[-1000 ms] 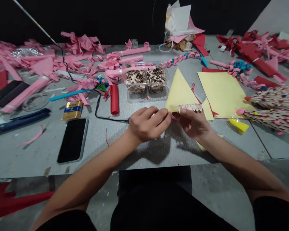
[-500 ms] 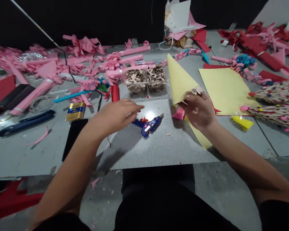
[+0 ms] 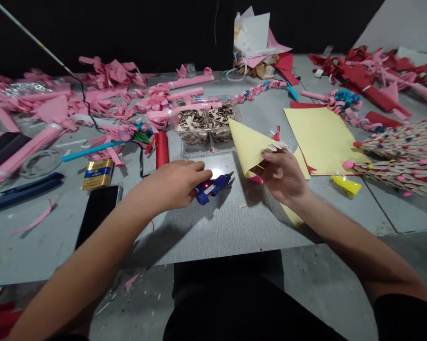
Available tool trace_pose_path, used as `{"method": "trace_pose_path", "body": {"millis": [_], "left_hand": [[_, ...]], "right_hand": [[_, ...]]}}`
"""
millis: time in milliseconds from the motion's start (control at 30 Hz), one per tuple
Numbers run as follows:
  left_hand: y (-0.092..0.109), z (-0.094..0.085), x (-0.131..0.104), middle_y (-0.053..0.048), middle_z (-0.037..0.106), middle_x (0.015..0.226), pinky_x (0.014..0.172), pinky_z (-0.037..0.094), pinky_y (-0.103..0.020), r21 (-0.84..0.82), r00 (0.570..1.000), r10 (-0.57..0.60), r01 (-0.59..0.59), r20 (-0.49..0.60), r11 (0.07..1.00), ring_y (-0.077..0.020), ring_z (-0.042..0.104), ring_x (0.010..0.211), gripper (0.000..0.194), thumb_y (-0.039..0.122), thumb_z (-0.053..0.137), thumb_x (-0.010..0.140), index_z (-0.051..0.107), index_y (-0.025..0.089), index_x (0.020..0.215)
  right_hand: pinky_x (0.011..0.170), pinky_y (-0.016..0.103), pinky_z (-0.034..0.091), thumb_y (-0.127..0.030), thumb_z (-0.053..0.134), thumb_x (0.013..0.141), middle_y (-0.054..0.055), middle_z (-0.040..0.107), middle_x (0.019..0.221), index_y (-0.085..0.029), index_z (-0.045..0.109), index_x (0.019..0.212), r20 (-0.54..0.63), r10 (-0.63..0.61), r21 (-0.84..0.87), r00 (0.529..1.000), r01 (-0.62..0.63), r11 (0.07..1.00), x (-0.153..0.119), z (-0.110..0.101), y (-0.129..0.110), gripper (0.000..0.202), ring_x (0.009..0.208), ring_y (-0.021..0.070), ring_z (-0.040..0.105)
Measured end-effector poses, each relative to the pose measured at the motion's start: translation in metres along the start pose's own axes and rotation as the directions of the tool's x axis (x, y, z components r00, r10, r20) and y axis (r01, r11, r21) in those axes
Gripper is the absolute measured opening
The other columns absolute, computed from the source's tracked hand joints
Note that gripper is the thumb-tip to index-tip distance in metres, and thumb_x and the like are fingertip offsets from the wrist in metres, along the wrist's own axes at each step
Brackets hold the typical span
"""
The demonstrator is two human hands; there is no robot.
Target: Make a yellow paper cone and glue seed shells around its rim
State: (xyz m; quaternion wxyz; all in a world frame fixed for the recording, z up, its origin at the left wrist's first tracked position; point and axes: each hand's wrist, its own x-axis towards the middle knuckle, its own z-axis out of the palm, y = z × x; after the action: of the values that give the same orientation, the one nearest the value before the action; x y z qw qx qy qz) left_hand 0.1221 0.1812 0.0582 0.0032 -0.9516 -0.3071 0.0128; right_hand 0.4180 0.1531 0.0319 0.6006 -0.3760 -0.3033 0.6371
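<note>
Left hand (image 3: 178, 185) overlaps blue glue gun (image 3: 213, 187), grip unclear; right hand (image 3: 283, 177) pinches yellow cone (image 3: 248, 146).

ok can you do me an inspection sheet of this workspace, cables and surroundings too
Surface: grey table, glare beside the glue gun.
Job's things: yellow paper cone with pale flakes along its edge; glue gun with a red light showing; more flakes in a clear box.
Clutter: pink paper scraps along the back left; phone at left.
Left hand: at the glue gun; grip unclear.
Right hand: holding the cone.
Cables: black cord near the red roll; its ends are unclear.
Surroundings: black backdrop; scraps on the floor.
</note>
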Motion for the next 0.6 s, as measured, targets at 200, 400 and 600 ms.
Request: {"method": "trace_pose_path", "body": {"millis": [200,400,600], "left_hand": [[0.003,-0.027,-0.011,-0.009,0.074,0.117,0.067,0.054,-0.031,-0.158,0.895,0.033,-0.115,-0.444,0.981,-0.0228,0.073,0.091,0.032,0.025,0.066,0.092,0.071,0.025,0.124],[0.018,-0.005,-0.006,-0.01,0.073,0.116,0.076,0.062,-0.036,-0.339,0.761,-0.085,-0.183,-0.643,0.923,-0.0237,0.074,0.095,0.02,0.033,0.066,0.096,0.071,0.028,0.114],[0.019,0.016,-0.011,-0.009,0.074,0.107,0.071,0.059,-0.036,-0.4,0.752,-0.116,-0.207,-0.649,0.893,-0.0227,0.073,0.086,0.018,0.041,0.065,0.101,0.07,0.026,0.111]], "right_hand": [[0.084,0.039,0.072,-0.026,0.096,0.073,-0.001,0.076,0.09,-0.028,0.074,0.087,-0.024,0.016,-0.002,1.0,-0.016,1.0,-0.001,-0.002,0.0,0.026,0.084,0.0196,0.073],[0.086,0.043,0.071,-0.03,0.091,0.08,0.003,0.082,0.099,-0.027,0.08,0.098,0.049,0.03,-0.057,0.998,-0.027,0.998,-0.009,0.002,0.001,0.021,0.089,0.0248,0.078],[0.075,0.037,0.065,-0.033,0.094,0.076,0.001,0.078,0.088,-0.027,0.081,0.089,0.049,0.079,-0.083,0.996,-0.075,0.994,-0.018,0.002,0.002,0.019,0.078,0.021,0.073]]}}
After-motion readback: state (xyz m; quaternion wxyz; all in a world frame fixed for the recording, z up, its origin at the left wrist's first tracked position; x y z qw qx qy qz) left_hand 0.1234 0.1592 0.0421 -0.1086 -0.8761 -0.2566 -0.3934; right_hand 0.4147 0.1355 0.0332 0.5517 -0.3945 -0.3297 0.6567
